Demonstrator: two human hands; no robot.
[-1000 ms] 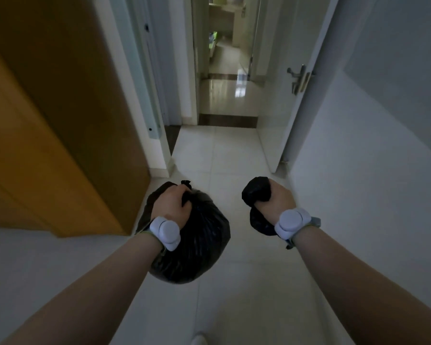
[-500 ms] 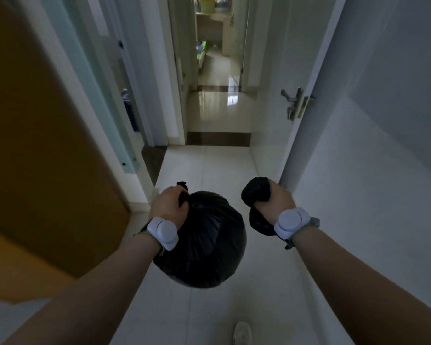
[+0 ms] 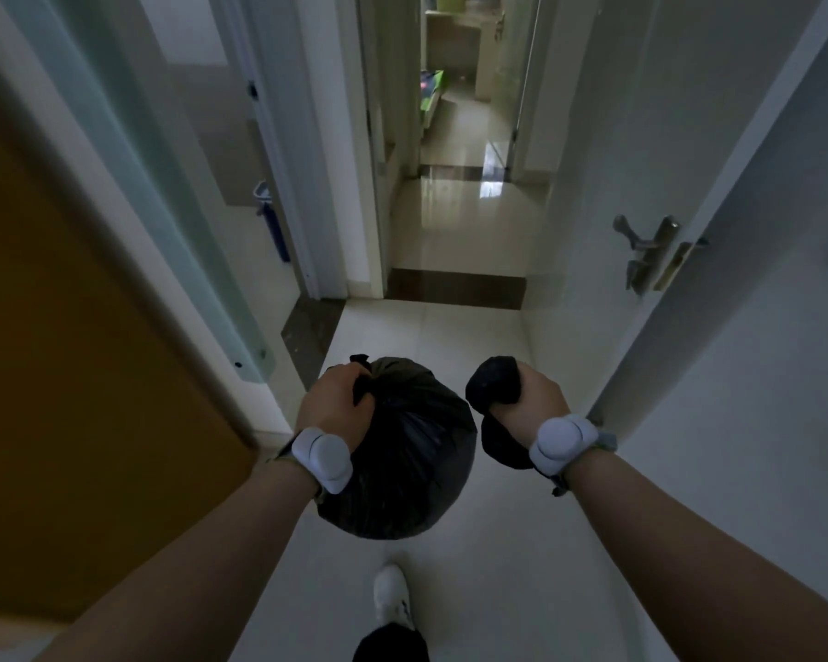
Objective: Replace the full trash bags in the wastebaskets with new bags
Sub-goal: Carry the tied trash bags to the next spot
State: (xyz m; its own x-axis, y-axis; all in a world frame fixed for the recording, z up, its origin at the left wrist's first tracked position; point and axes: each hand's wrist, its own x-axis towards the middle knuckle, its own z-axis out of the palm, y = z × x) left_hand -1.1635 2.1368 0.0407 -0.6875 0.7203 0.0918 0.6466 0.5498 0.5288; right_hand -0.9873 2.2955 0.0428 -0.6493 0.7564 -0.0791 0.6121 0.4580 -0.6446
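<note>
The left grip (image 3: pixel 338 403) is closed tight, fingers curled round the gathered neck of a full black trash bag (image 3: pixel 402 470). A twist of the plastic sticks out above the knuckles. The bag hangs round and bulging below and to the right of that hand, clear of the floor (image 3: pixel 498 542). The right grip (image 3: pixel 534 401) is also clenched, wrapped round a smaller black bundle (image 3: pixel 493 384) that pokes out above the fist and again below it. Whether this is a folded bag or a small filled one cannot be told. The bundle sits just beside the big bag, and the two may be touching. Each wrist wears a white rounded device on a strap, one on the left wrist (image 3: pixel 321 456) and one on the right wrist (image 3: pixel 562 439). Both bare forearms reach in from the bottom corners.

Below the bag, a white shoe (image 3: pixel 392 594) and a dark trouser leg stand on the pale tiled floor. To the left is an orange-brown door (image 3: pixel 68 375), and past it a frosted glass panel (image 3: pixel 163 183) with something blue (image 3: pixel 273 226) behind it. To the right, a white door (image 3: pixel 593 136) stands open, showing its metal lever handle (image 3: pixel 641 246). Straight ahead a dark threshold strip (image 3: pixel 455 289) crosses the floor. Beyond it lies a glossy hallway floor and a farther doorway, with something green (image 3: pixel 431 93) in the far room.
</note>
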